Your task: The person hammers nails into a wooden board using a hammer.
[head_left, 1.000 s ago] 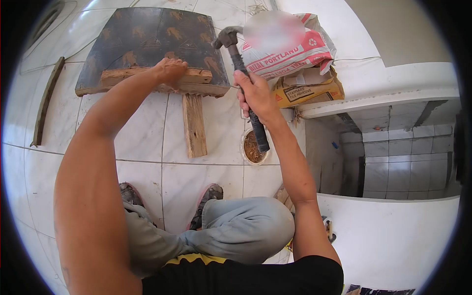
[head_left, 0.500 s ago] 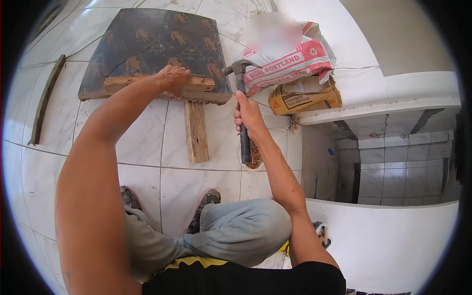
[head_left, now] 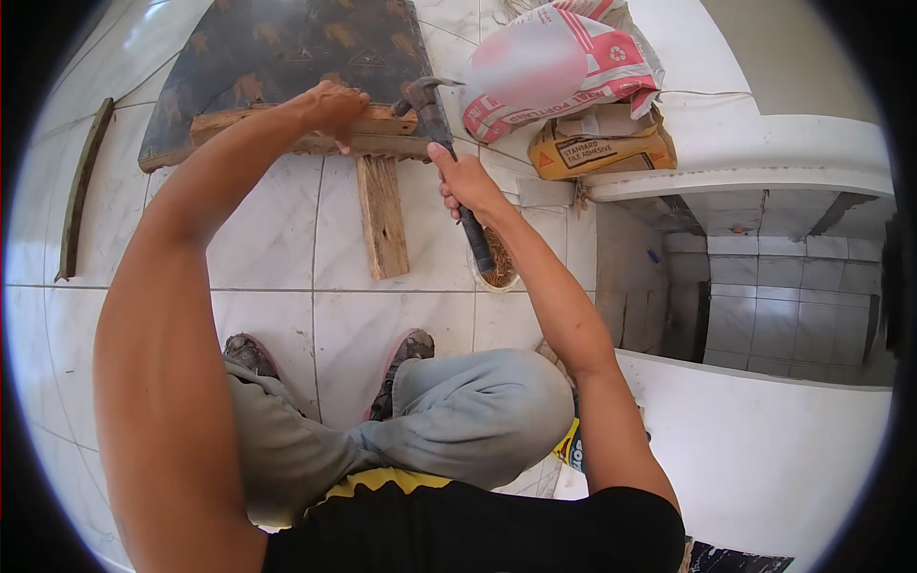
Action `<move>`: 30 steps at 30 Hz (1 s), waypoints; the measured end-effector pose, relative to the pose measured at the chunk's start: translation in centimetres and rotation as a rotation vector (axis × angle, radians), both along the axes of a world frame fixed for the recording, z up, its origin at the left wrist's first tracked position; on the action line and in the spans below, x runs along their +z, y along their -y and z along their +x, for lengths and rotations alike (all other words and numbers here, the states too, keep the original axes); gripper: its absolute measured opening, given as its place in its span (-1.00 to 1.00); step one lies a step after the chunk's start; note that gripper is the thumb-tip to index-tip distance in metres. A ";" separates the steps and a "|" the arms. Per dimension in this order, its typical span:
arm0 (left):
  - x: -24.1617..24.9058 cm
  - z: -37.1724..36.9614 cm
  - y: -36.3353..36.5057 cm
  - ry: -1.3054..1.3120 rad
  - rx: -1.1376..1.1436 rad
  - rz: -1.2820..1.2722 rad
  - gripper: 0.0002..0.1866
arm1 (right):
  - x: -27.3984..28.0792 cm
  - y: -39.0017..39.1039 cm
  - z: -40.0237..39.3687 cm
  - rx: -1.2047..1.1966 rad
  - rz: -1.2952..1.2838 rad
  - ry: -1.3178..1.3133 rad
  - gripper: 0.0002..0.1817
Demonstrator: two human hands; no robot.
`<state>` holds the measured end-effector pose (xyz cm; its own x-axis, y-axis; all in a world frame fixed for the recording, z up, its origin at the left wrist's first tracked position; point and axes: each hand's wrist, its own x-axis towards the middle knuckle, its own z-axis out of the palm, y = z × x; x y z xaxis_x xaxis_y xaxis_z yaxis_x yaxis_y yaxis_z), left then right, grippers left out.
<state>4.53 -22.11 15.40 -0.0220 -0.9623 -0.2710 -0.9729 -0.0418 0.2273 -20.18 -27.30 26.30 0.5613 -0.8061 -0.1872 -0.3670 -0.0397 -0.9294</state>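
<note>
My left hand (head_left: 336, 111) is closed on a wooden strip (head_left: 234, 122) that lies along the near edge of a dark printed board (head_left: 287, 57). My right hand (head_left: 464, 180) grips the black handle of a claw hammer (head_left: 475, 239). The hammer's head is just right of my left hand, by the right end of the strip. A short wooden piece (head_left: 383, 218) sticks out from under the board's near edge toward me.
A white tub of nails (head_left: 500, 263) stands below the hammer. Cement bag (head_left: 535, 72) and yellow adhesive bag (head_left: 602, 153) lie right of the board. A tiled recess (head_left: 774, 296) opens at right. A thin strip (head_left: 84, 191) lies left.
The hammer has swung left and tilted, its head coming down near the strip's right end. My view has shifted, so the board sits higher. My left hand stays at the strip.
</note>
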 end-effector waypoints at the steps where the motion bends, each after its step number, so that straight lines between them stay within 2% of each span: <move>1: 0.5 0.6 0.2 0.011 0.008 0.019 -0.15 | -4.8 1.0 -0.9 0.105 0.143 -0.289 -0.43; 3: 1.4 2.8 0.9 0.045 0.055 -0.024 -0.14 | -3.4 2.2 0.5 0.108 0.085 -0.272 -0.42; 5: -0.5 0.3 0.7 0.012 0.004 -0.022 -0.12 | -4.0 0.4 -1.8 0.031 0.105 -0.310 -0.42; 7: -0.2 0.6 1.0 0.013 -0.031 -0.007 -0.13 | -3.1 0.1 -1.2 0.106 -0.029 -0.249 -0.42; 9: 0.1 1.0 1.3 -0.003 -0.061 0.010 -0.15 | -3.2 -0.7 -1.0 0.085 -0.011 -0.237 -0.43; 11: -0.6 0.7 1.1 0.003 -0.052 -0.033 -0.15 | -3.0 -0.1 -0.8 0.104 0.180 -0.317 -0.44; 14: -1.1 1.2 1.1 0.017 -0.038 -0.087 -0.19 | 3.2 -0.1 -0.8 0.080 0.120 -0.138 -0.49; 15: -1.4 1.1 1.2 0.008 -0.035 -0.096 -0.22 | 6.8 -0.9 -1.0 0.069 0.092 0.022 -0.51; 16: -1.2 1.0 1.4 0.007 -0.035 -0.089 -0.22 | 10.6 -1.4 -1.4 0.083 0.010 0.181 -0.50; 18: -0.5 0.5 1.4 -0.014 0.008 -0.036 -0.28 | 18.5 -2.7 -1.6 -0.044 -0.328 0.471 -0.50; 20: -0.4 0.6 1.5 -0.021 0.001 -0.027 -0.30 | 25.1 -1.0 -2.4 -0.082 -0.758 0.683 -0.52; 21: -0.8 0.5 1.7 -0.030 0.012 -0.030 -0.31 | 26.9 -0.7 -2.1 -0.106 -0.886 0.731 -0.48; 22: -1.2 0.6 1.8 -0.040 0.006 -0.024 -0.31 | 26.8 -0.5 -1.8 -0.138 -0.914 0.757 -0.43; 23: -1.4 0.6 1.7 -0.016 -0.004 -0.048 -0.28 | 24.4 -0.3 -1.4 -0.155 -0.850 0.795 -0.39; 25: -1.1 0.7 1.4 0.012 0.001 -0.102 -0.24 | 12.9 -2.6 0.4 -0.151 -0.461 0.811 -0.29; 26: -1.2 0.9 1.6 0.004 -0.012 -0.090 -0.25 | 6.9 -1.9 -0.8 -0.158 -0.223 0.515 -0.37; 27: -1.4 0.8 1.6 -0.003 -0.030 -0.075 -0.26 | 0.9 -1.1 -2.0 -0.086 -0.003 0.095 -0.44; 28: -1.9 0.2 1.2 0.009 -0.023 -0.088 -0.26 | -5.0 -0.4 -3.1 0.065 0.163 -0.268 -0.50; 30: -2.3 0.2 1.4 0.059 -0.050 -0.147 -0.24 | -0.8 0.9 -1.4 0.038 0.102 -0.235 -0.49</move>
<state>4.75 -23.46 13.09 -0.0589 -0.9898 -0.1296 -0.9848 0.0364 0.1699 -21.59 -28.16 25.48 0.5224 -0.7554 -0.3955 -0.5735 0.0320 -0.8186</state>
